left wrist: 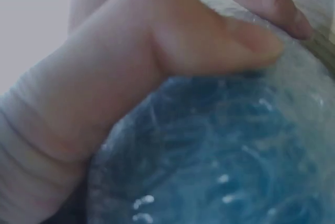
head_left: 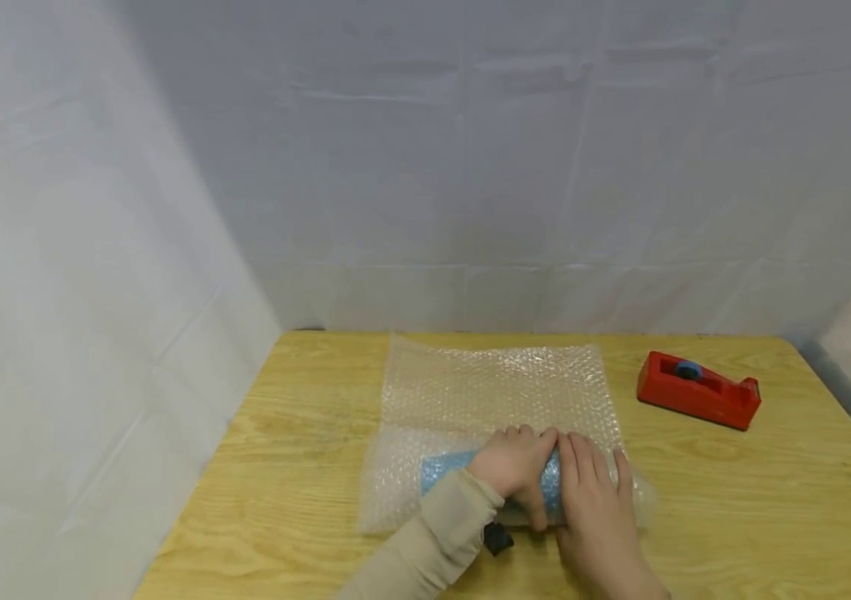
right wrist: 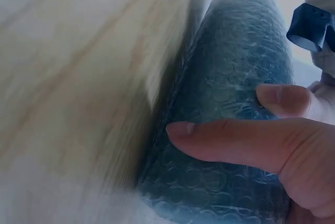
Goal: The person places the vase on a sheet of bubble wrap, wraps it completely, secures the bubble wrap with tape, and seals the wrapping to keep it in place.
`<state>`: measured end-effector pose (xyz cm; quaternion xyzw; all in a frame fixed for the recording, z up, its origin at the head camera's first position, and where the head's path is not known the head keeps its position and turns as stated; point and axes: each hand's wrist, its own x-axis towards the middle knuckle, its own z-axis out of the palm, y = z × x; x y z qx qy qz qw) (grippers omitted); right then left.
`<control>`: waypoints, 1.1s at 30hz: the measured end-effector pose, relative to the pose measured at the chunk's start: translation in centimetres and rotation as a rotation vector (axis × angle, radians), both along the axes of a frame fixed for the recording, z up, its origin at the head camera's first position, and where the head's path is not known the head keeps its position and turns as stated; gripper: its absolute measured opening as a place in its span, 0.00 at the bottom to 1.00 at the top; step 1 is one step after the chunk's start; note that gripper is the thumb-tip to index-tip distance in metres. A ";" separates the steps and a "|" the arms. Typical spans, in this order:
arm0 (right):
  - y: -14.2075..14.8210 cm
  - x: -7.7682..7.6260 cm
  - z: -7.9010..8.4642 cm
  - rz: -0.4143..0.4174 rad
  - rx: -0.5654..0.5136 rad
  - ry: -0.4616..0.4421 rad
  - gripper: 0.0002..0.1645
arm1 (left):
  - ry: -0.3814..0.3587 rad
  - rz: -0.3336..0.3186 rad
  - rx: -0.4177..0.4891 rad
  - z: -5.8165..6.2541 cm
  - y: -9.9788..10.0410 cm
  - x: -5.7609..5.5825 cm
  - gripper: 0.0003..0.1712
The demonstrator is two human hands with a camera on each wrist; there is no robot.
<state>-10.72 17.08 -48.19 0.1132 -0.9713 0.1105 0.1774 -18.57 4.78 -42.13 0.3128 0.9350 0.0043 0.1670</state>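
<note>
A blue cylinder [head_left: 443,468] lies sideways near the table's front, rolled inside clear bubble wrap [head_left: 496,387]. The unrolled part of the sheet stretches flat behind it. My left hand [head_left: 517,462] grips the middle of the wrapped cylinder, fingers over the top and thumb on the near side. Close beside it, my right hand [head_left: 594,500] holds the right part in the same way. In the right wrist view both thumbs press against the bubble-wrapped cylinder [right wrist: 235,77]. The left wrist view shows the bent left thumb [left wrist: 220,46] on the wrap over the blue surface. The far fingertips are partly hidden.
A red tape dispenser [head_left: 698,393] with a blue-cored roll stands at the back right of the wooden table [head_left: 290,467]. White sheeting [head_left: 425,167] hangs behind and at both sides. A small black device [head_left: 498,539] sits at the left wrist.
</note>
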 end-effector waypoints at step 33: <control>-0.1 -1.1 0.9 -0.002 -0.072 0.030 0.54 | 1.074 0.052 0.033 -4.3 0.2 5.3 0.24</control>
